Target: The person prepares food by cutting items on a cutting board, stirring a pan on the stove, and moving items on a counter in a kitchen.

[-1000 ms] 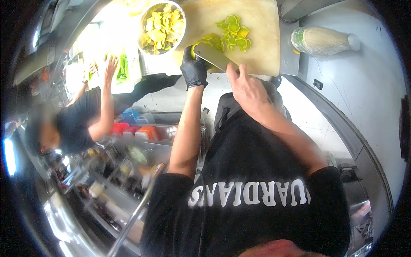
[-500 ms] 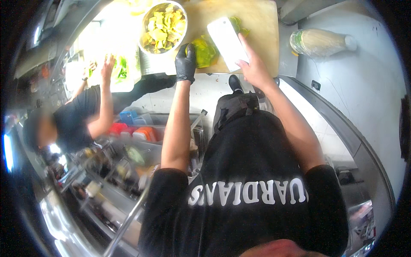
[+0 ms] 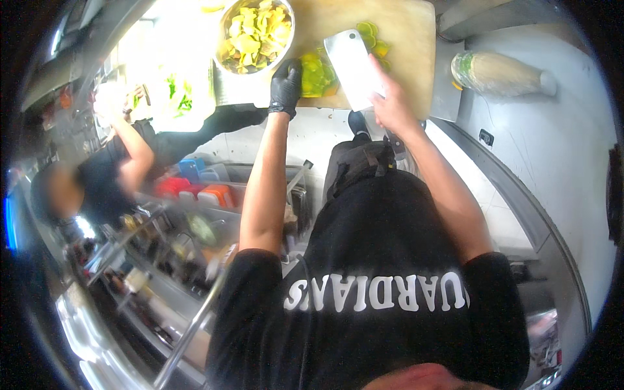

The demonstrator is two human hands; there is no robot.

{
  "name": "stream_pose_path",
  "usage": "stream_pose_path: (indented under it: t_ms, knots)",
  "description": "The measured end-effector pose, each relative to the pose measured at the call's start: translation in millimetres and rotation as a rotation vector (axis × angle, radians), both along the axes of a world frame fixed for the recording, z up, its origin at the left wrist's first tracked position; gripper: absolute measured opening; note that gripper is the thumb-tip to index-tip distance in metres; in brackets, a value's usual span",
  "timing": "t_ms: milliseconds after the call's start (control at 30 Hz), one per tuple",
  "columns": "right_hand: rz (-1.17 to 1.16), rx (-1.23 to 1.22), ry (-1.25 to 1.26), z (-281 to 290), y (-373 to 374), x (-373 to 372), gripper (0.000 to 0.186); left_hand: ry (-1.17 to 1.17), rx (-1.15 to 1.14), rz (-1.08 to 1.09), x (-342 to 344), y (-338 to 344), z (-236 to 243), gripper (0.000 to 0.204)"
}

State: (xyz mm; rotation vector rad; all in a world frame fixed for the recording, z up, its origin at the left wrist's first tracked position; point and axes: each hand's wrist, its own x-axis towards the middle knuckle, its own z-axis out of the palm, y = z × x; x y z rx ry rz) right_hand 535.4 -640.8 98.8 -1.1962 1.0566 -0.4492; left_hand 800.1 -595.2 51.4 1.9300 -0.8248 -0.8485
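A cleaver [image 3: 354, 70] with a broad pale blade and a hole near its far corner is gripped in my right hand [image 3: 394, 107]. Its blade lies slanted over the pale cutting board [image 3: 413, 71]. Thin green-yellow slices [image 3: 316, 77] form a pile left of the blade, and more green slices [image 3: 369, 32] lie beyond it. My left hand [image 3: 285, 86], in a black glove, is at the pile's left side with its fingers curled together. What those fingers hold, if anything, is hidden. Just beyond that hand stands a metal bowl [image 3: 292, 25] full of yellow-green cut pieces.
On the left, a co-worker [image 3: 97, 179] stands at a brightly lit worktop with chopped greens [image 3: 179, 96]. A plastic-wrapped pale bundle [image 3: 500, 75] lies right of the board. Below left are orange and red containers [image 3: 214, 195] and a metal rail [image 3: 195, 335].
The board, bowl and slices sit slightly farther right and up in the picture. My right hand and the cleaver have shifted slightly right. The co-worker's arm has moved left, away from the greens.
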Motion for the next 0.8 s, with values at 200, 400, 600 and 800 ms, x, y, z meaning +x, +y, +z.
stream_pose_path:
  t_ms: [200,400,600,800]
  knots:
    - [0.076,-0.019,-0.029,-7,-13,16,0.076,-0.093,-0.003,-0.040,11,2,-14,0.034]
    - [0.135,-0.301,0.044,-3,-31,0,0.073,-0.181,0.014,-0.007,-8,-4,2,0.032]
    - [0.227,-0.424,0.211,26,1,-19,0.070,-0.574,-0.031,-0.053,-48,-8,42,0.030]
    - [0.005,-0.415,0.093,15,14,-29,0.070,-0.613,-0.076,-0.046,-46,-8,43,0.030]
